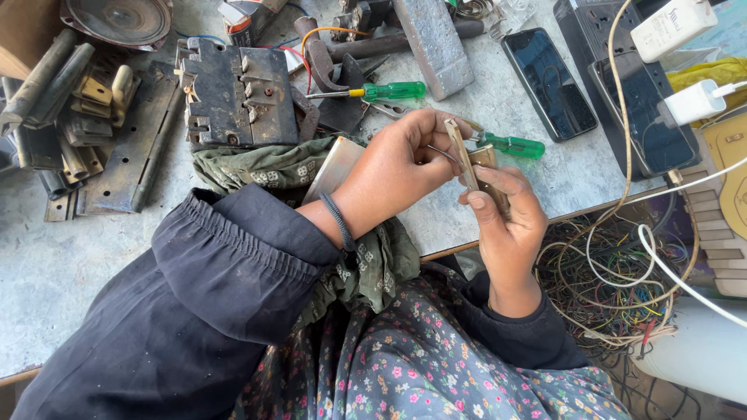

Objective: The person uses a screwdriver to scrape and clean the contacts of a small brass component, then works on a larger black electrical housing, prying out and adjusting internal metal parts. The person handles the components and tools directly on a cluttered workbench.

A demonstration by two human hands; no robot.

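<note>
**Head view: two hands worked a small brass piece over a cluttered tabletop**

Head view looked down on a person in a dark sleeve and flowered cloth, both hands raised just above the near edge of a grey tabletop (70,257). The left hand (408,159) was curled, its fingertips pinched on a thin tan strip (461,152) that stood nearly upright, with a fine wire (442,152) running under the fingers. The right hand (506,218) was closed around a small brass-coloured piece (489,175), thumb pressed along its side; the strip and the piece touched between the two hands. What exactly the brass piece was could not be told.

Just beyond the hands lay a green-handled screwdriver (510,145), its tip hidden behind the left fingers. A second green-handled screwdriver (393,91) lay farther off, past the left hand. A flat metal plate (333,167) rested beside the left wrist on a green patterned cloth (264,165). Beyond that cloth sat a dark lock body (237,93), and far to the left of it a heap of worn hinges and metal parts (85,117).

Past the right hand lay a black phone (548,82), and farther right a second phone (650,132) with a white charger (692,101) plugged in. Below the right hand, off the tabletop's edge, sat a tangle of coloured wires (615,280).
</note>
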